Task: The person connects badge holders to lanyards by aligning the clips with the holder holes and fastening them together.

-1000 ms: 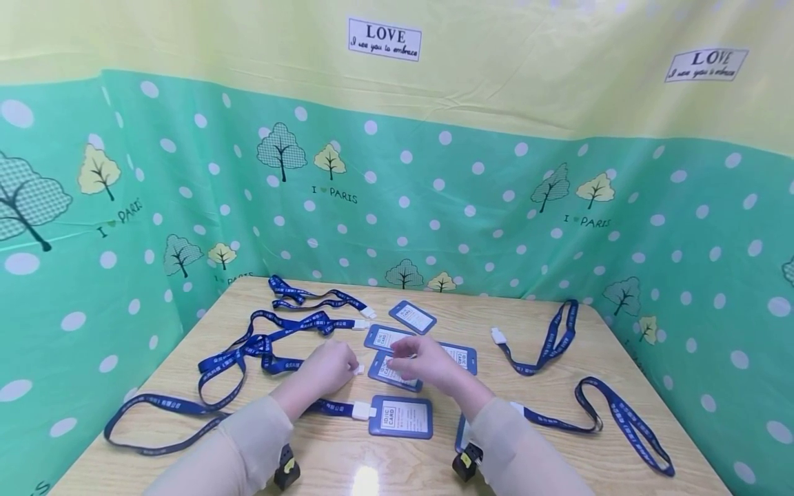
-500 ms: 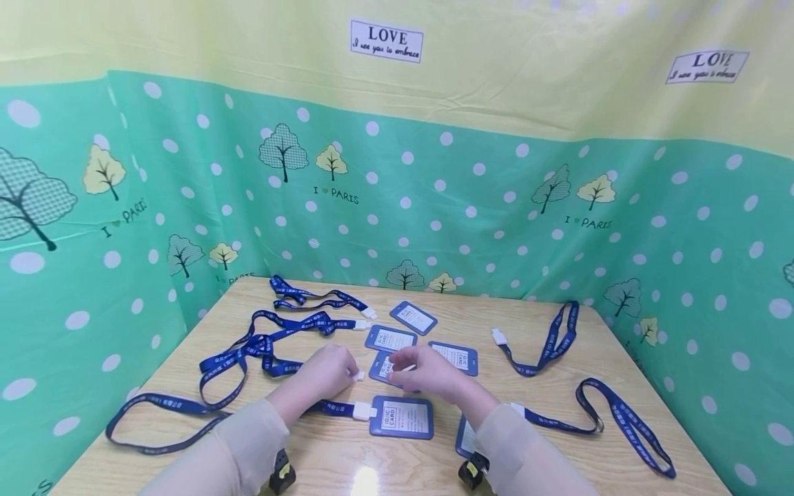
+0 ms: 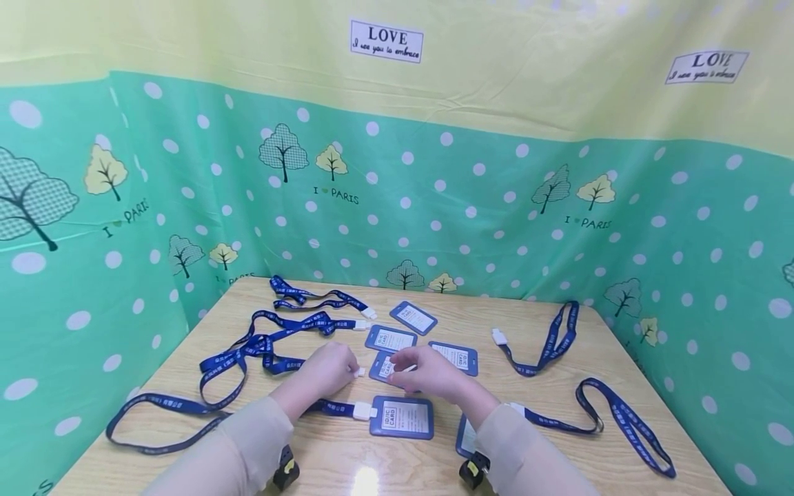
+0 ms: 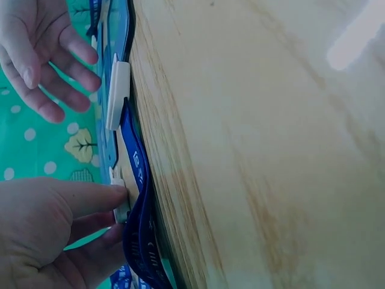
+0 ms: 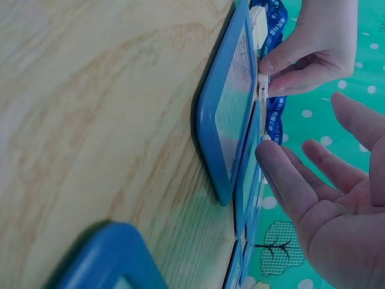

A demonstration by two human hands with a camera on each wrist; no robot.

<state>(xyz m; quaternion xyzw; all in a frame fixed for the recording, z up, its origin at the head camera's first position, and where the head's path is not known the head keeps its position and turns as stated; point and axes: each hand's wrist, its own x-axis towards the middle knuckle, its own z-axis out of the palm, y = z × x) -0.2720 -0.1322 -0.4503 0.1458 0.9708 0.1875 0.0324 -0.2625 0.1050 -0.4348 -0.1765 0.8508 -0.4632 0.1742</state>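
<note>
In the head view my left hand [image 3: 325, 370] is left of centre. Its thumb and fingers pinch the small white plastic clip [image 4: 121, 205] at the end of a blue lanyard [image 4: 139, 174]. My right hand [image 3: 431, 373] hovers with relaxed, parted fingers over a blue ID card holder [image 3: 380, 366], covering part of it. In the right wrist view that hand has nothing between thumb and fingers, and its fingertips are close to the holder's edge. Nearer to me lies another card holder [image 3: 402, 417], with a lanyard's white clip [image 3: 362, 411] at its left end.
More card holders lie behind, including a tilted one [image 3: 413, 317] and one by my right hand [image 3: 455, 358]. Tangled blue lanyards [image 3: 248, 344] cover the table's left side. Two more lanyards [image 3: 552, 341] lie right. A green and yellow curtain [image 3: 434, 172] hangs around the table.
My right hand has come slightly lower and nearer to me, showing more of the card holder on its right. My left hand keeps pinching the clip in almost the same place.
</note>
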